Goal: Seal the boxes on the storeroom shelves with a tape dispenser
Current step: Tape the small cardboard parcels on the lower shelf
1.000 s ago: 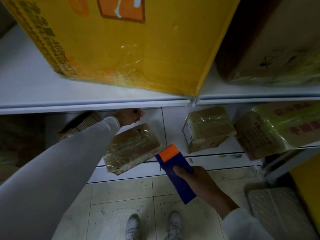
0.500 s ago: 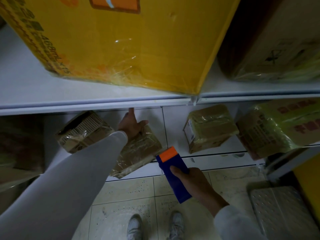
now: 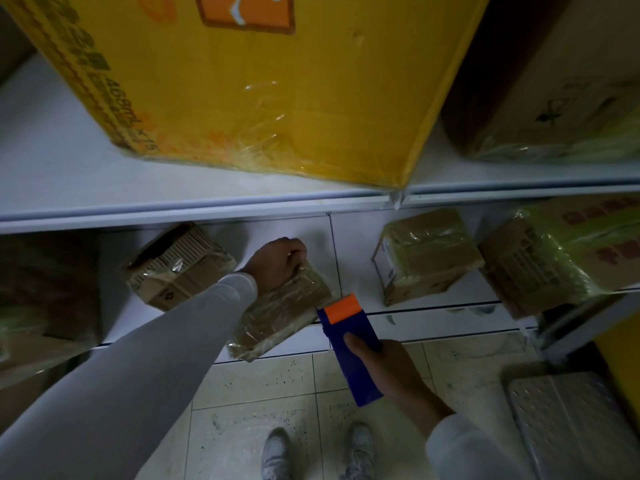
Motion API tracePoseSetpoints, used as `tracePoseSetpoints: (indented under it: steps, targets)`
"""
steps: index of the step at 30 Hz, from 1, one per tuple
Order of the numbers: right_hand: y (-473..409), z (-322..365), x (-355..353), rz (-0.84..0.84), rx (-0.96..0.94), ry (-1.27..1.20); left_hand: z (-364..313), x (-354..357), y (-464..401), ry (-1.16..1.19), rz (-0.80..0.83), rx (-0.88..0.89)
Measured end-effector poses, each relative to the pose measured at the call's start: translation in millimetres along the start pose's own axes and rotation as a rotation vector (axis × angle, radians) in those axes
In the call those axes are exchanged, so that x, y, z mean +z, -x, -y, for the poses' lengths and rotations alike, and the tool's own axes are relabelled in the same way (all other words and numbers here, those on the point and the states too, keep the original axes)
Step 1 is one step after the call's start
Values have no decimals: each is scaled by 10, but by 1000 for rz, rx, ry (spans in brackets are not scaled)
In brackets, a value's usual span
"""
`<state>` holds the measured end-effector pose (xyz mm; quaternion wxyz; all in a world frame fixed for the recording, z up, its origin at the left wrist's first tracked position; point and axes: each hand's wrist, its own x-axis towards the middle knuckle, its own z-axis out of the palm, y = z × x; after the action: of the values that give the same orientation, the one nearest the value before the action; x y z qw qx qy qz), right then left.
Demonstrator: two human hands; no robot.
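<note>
left hand (image 3: 277, 263) curled gripping, right hand (image 3: 391, 370) clasping

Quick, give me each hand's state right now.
Left hand: grips the far end of the flat taped box on the lower shelf.
Right hand: holds the blue tape dispenser.

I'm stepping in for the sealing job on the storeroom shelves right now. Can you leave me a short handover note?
Left hand: grips the far end of the flat wrapped box on the lower shelf.
Right hand: holds the blue and orange tape dispenser just off that box's near right corner, not touching it.
Done: this box and its neighbours already show clear tape or wrap.
Left: bring the dispenser onto the held box; which seams lack tape cannot be told.
</note>
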<state>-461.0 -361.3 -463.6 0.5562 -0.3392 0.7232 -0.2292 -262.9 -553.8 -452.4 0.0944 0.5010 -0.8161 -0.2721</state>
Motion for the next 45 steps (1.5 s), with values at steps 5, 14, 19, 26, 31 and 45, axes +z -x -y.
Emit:
tracePoseSetpoints:
  steps: [5,14,19,26,31,45]
  targets:
    - [-27,7,0,-1,-5,35,-204,110,147,-427,-49,672]
    - [-92,126,-6,-12,-21,108,-179,247,159,-554,44,586]
    - [-79,247,21,59,-49,142,53,339,245,-434,-71,428]
    - [106,246,-208,67,50,142,118,427,231,-267,-105,331]
    - [-183,435,-10,92,61,255,115,424,231,-291,-115,357]
    - [-112,109,-34,-53,23,474,-204,508,217,-510,-2,73]
